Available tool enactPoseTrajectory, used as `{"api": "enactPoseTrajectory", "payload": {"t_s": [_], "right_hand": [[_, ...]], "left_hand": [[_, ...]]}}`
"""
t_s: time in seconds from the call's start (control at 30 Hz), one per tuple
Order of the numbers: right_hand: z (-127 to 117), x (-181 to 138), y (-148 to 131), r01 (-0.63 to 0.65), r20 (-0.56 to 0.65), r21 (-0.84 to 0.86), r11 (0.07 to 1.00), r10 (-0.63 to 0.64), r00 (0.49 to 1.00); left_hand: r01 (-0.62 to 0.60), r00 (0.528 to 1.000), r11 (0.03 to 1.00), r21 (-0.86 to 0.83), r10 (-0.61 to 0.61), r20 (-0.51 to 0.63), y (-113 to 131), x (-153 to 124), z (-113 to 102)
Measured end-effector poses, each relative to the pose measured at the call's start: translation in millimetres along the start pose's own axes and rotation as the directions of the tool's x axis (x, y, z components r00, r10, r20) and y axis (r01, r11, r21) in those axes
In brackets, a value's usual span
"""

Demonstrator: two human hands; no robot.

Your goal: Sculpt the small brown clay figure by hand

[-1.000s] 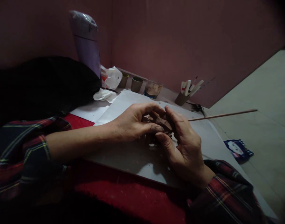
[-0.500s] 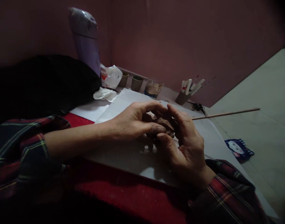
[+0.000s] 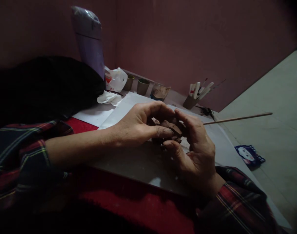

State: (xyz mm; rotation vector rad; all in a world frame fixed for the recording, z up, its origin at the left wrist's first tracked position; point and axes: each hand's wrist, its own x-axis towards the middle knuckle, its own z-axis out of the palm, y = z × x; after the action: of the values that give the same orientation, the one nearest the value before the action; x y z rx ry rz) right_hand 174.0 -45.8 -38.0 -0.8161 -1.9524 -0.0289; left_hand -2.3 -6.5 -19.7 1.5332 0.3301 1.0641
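Between both hands is a lump of dark brown clay (image 3: pixel 172 126) with an uneven, broken-looking surface. My left hand (image 3: pixel 141 125) curls round it from the left, thumb pressed along its near side and fingers over the top. From the right my right hand (image 3: pixel 198 149) cups it, its thumb low at the near edge and its fingers on the far side. Both thumbs are smeared with clay. A thin wooden stick (image 3: pixel 238 119) juts out to the right from behind my right fingers; its inner end is hidden, so whether I hold it is unclear.
White boards (image 3: pixel 124 112) lie under the hands over red cloth (image 3: pixel 138 208). Along the back stand a purple bottle (image 3: pixel 90 48), cups (image 3: pixel 143 86), a glass of brown liquid (image 3: pixel 160 92) and a pot of tools (image 3: pixel 190 102). Crumpled tissue (image 3: pixel 109 98) and black fabric (image 3: pixel 46 87) are left.
My right hand and the wooden stick have shifted slightly right. My left fingers have risen a little, and the gap between the thumbs is a bit wider. The clay stays between the hands.
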Motion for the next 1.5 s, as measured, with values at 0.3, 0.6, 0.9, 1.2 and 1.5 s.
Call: {"api": "enactPoseTrajectory", "payload": {"t_s": [0.3, 0.6, 0.9, 1.2, 1.5], "right_hand": [[0.6, -2.7, 2.5, -0.021, 0.016, 0.027, 0.999, 0.021, 1.0], [0.1, -1.1, 1.6, 0.021, 0.01, -0.061, 0.998, -0.021, 1.0], [-0.8, -0.4, 0.9, 0.008, 0.015, -0.033, 0.999, -0.008, 1.0], [-0.5, -0.6, 1.7, -0.004, 0.022, -0.045, 0.999, 0.005, 1.0], [-0.8, -0.2, 0.5, -0.012, 0.028, -0.045, 0.999, 0.013, 1.0]], "left_hand": [[0.02, 0.999, 0.999, -0.045, -0.019, 0.033, -2.9, 1.8, -2.6], [0.01, 0.998, 0.999, -0.053, -0.007, 0.067, -4.7, 2.4, -4.3], [0.002, 0.997, 0.999, -0.036, 0.001, 0.072, -5.5, 2.6, -3.9], [0.006, 0.997, 0.999, 0.033, -0.009, 0.079, -4.4, 2.2, -4.0], [0.004, 0.997, 0.995, 0.099, -0.012, 0.079, -1.2, 2.6, -2.7]]}}
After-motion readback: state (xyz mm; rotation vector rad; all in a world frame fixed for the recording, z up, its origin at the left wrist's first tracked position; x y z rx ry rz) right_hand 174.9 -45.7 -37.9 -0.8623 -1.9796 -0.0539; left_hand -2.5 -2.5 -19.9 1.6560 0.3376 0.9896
